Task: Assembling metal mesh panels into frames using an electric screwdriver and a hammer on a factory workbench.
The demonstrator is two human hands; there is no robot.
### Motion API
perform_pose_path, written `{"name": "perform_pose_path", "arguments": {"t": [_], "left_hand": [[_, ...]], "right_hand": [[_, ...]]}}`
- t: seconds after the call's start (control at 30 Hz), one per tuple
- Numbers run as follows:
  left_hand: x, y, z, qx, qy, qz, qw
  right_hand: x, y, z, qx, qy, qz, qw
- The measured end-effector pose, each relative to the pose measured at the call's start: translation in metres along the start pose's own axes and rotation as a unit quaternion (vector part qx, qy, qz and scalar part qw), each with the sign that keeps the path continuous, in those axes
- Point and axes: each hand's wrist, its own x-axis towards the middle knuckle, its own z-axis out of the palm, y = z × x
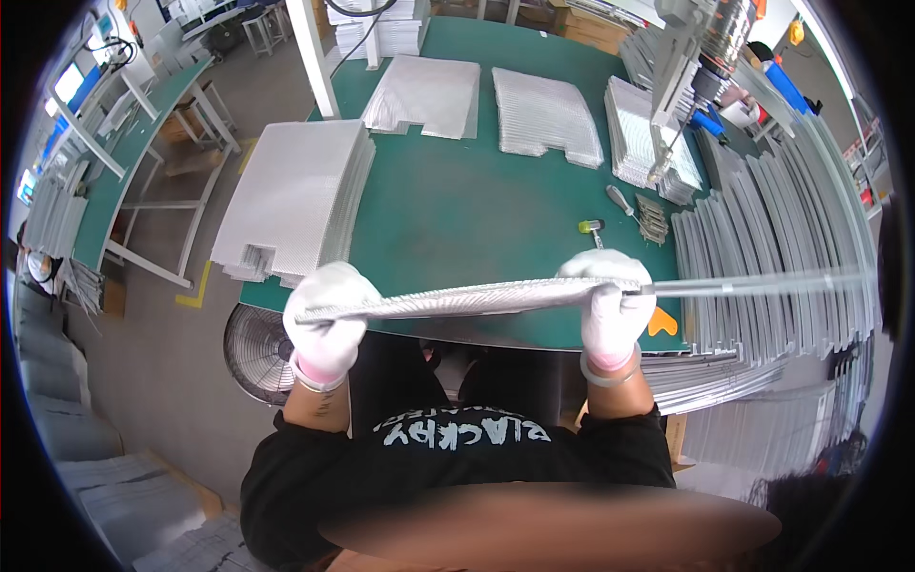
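Both my hands wear white gloves and hold a thin silvery mesh panel (457, 298), seen nearly edge-on above the front edge of the green table (448, 229). My left hand (331, 315) pinches its left end, fingers closed. My right hand (610, 305) is closed on the other end. A long thin metal strip (753, 285), smeared by motion, runs out to the right from my right hand. Whether it is joined to the panel is hidden by the glove. Just beyond my right hand lies a small hammer (593, 229) with a yellow-green head.
Notched mesh panels are stacked at the left (286, 181), with more piles (424, 95) along the back. A screwdriver (620, 200) lies beside small metal pieces (653, 219). Many metal strips (772, 238) line the right side. A powered driver (720, 57) hangs at back right. A fan (255, 353) stands below left.
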Motion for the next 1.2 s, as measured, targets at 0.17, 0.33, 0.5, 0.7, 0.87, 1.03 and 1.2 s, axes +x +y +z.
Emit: {"name": "perform_pose_path", "arguments": {"t": [0.17, 0.33, 0.5, 0.7, 0.87, 1.03, 1.2], "left_hand": [[0.002, 0.002, 0.009, -0.009, -0.020, 0.023, 1.000], [-0.015, -0.003, -0.016, -0.265, -0.281, 0.054, 0.921], [-0.055, -0.027, -0.015, -0.021, -0.403, -0.072, 0.912], [-0.090, -0.062, -0.028, 0.250, -0.414, -0.181, 0.857], [-0.099, -0.069, -0.025, 0.387, -0.421, -0.185, 0.799], [-0.110, -0.067, -0.018, 0.343, -0.288, -0.293, 0.845], [-0.121, -0.073, -0.023, 0.359, -0.302, -0.298, 0.831]], "right_hand": [[-0.020, 0.001, 0.000, 0.050, 0.051, 0.010, 0.997], [-0.055, -0.012, -0.002, 0.045, 0.000, -0.079, 0.996], [-0.066, -0.020, -0.039, 0.100, -0.298, -0.132, 0.940], [-0.099, -0.018, -0.021, 0.096, -0.139, -0.145, 0.975], [-0.105, -0.013, -0.031, 0.092, -0.152, -0.134, 0.975], [-0.095, -0.015, -0.030, 0.105, -0.189, -0.139, 0.966], [-0.095, -0.014, -0.027, 0.067, -0.136, -0.146, 0.978]]}}
